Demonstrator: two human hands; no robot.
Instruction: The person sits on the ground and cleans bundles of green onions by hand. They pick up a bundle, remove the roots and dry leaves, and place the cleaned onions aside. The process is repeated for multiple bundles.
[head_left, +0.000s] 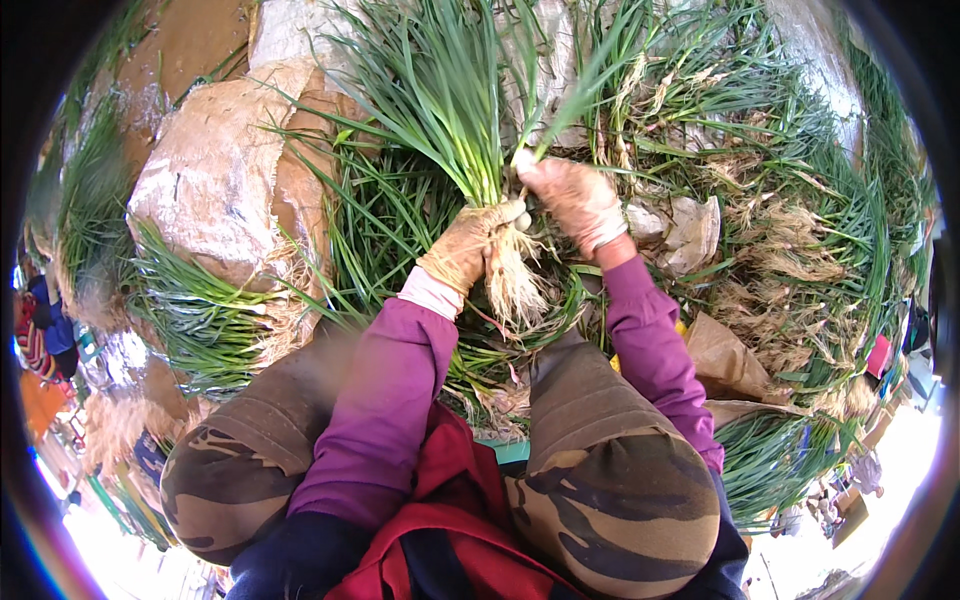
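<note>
My left hand (471, 244), in a thin stained glove, is closed around a bunch of green garlic or similar allium plants (480, 161). The long leaves fan upward, and the pale roots (514, 281) hang below the fist. Just to the right, my right hand (562, 196), gloved too, pinches the pale lower stem of a single blurred plant (559, 124) between thumb and fingers. The two hands are close together above loose green leaves that lie between the knees.
A neat bundle of rooted plants (217, 319) lies at the left beside a woven sack (217, 172). Many loose plants with tangled roots (787, 255) cover the right side. Crumpled brown sheeting (724, 356) lies near the right knee. People's clothing (49, 330) shows at the far left edge.
</note>
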